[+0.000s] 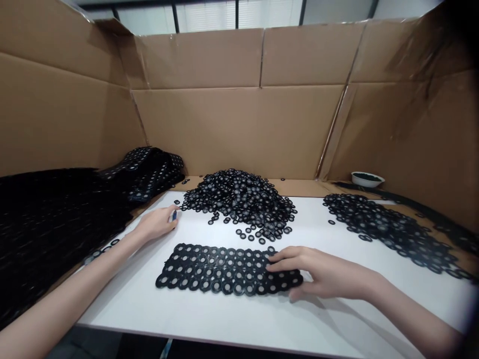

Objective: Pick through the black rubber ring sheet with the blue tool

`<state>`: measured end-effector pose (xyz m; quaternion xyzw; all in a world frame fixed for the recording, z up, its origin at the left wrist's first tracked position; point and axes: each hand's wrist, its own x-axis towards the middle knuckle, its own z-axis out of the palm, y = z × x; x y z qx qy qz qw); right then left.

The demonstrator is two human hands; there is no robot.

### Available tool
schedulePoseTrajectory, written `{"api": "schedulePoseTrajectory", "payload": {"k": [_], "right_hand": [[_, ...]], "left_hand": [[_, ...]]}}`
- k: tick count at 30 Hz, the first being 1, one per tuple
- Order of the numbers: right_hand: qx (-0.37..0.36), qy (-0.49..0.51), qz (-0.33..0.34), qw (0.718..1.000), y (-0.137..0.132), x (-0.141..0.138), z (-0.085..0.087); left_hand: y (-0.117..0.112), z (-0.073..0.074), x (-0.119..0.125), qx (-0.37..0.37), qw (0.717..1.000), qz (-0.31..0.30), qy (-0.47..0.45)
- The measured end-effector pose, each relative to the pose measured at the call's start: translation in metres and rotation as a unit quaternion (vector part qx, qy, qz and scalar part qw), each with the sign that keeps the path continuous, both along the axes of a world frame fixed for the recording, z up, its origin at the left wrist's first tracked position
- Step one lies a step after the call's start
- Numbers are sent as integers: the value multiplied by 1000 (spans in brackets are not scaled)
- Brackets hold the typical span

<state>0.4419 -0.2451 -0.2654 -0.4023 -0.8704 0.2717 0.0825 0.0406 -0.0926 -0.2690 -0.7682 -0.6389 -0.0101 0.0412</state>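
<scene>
Here, right hand (324,273) on joined black rings (209,269), left hand (155,224) pinching blue object (174,215)

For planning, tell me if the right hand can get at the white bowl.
Probably yes, though far: only a low spread of black rings lies between the right hand and the bowl.
</scene>
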Motion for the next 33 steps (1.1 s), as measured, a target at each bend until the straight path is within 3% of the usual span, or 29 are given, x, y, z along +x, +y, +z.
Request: {"api": "schedulePoseTrajectory", "payload": {"k": [6, 9, 12, 15, 18, 21, 25, 27, 33], "right_hand": [[-70, 56, -11, 996, 4, 8, 7], [-40, 65, -31, 997, 7, 10, 4], [18, 46, -95, 994, 14, 12, -4], [46, 32, -158, 986, 24, 15, -12], [24, 29, -195, 980, 33, 19, -18], [-7, 35, -214, 976, 37, 20, -24], [-33, 55, -232, 971, 38, 18, -32], [-43, 64, -236, 969, 39, 16, -35], [-59, 75, -231, 968, 42, 11, -39]], "left_hand": [[18, 6, -5, -68, 997, 3, 27], [20, 12, -4, -69, 997, -5, 17], [25, 16, -4, -65, 998, 2, 11], [32, 17, -4, -57, 997, -8, -43], [38, 19, 0, -46, 987, -64, -139], [37, 22, 14, -75, 955, -116, -263], [28, 27, 48, -153, 882, -182, -406], [22, 27, 68, -195, 851, -212, -439], [7, 13, 121, -244, 798, -269, -481]]}}
